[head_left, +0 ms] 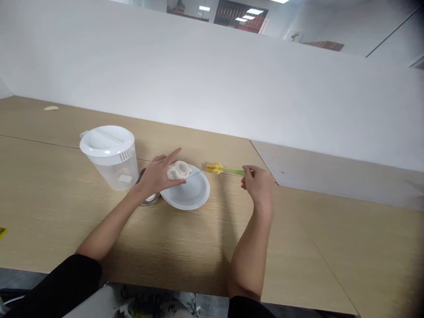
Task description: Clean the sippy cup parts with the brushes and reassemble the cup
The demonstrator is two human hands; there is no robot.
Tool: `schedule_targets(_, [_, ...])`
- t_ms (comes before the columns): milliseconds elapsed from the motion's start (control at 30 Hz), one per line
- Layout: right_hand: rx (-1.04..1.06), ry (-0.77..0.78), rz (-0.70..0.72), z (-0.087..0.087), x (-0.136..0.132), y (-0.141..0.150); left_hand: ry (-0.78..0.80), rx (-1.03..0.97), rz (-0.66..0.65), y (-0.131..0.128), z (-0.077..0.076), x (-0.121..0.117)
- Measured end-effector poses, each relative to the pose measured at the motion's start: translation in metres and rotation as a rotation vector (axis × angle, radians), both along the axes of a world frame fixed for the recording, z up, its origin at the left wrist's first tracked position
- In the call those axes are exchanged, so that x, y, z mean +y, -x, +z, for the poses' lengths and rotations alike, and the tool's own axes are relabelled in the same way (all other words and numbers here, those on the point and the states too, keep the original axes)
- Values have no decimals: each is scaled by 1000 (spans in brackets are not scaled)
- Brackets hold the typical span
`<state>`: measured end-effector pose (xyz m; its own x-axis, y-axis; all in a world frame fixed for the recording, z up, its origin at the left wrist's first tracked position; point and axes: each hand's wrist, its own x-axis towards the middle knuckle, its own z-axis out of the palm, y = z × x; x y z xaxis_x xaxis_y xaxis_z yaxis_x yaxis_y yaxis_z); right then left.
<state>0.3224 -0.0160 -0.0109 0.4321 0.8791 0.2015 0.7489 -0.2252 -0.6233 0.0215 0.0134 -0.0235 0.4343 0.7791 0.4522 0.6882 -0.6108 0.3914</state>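
While my right hand [259, 186] pinches a green-handled yellow sponge bottle brush [220, 169] near the worktop's far edge [165, 125], my left hand [157, 175] grasps a ribbed white plastic cap [179, 170] above a shallow white plastic bowl [195, 193]; so light a pinch could let the brush slip.

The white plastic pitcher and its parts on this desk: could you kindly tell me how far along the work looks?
Apart already: a white dish and a round metal piece lie outside the white plastic pitcher. In hand: the left hand holds a white plastic cap over the dish; the right hand holds a yellow sponge brush. Left: the pitcher's lid remains on.
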Motion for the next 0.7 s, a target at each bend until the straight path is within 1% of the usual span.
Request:
schedule_targets(67, [36,142,104,-11,11,1,54,-68,-10,2,10,-7])
schedule_targets(133, [64,285,175,-24,21,-1,118,-100,-60,2,19,-17])
schedule_targets(200, [47,425,200,-37,30,-4,164,-71,-129,-1,26,-28])
schedule_targets(267, [-3,564,222,-48,37,-6,186,16,-210,-6,30,-41])
schedule_targets(367, [-30,700,258,-64,45,-6,183,190,-328,-18,28,-58])
schedule_targets(500, [-9,804,337,-78,50,3,133,353,-411,-31,19,-75])
schedule_targets(600, [20,860,393,-84,51,12,113,418,-456,-33,17,-81])
schedule_targets(700, [46,896,427,-84,50,18,111,468,-479,-33,17,-85])
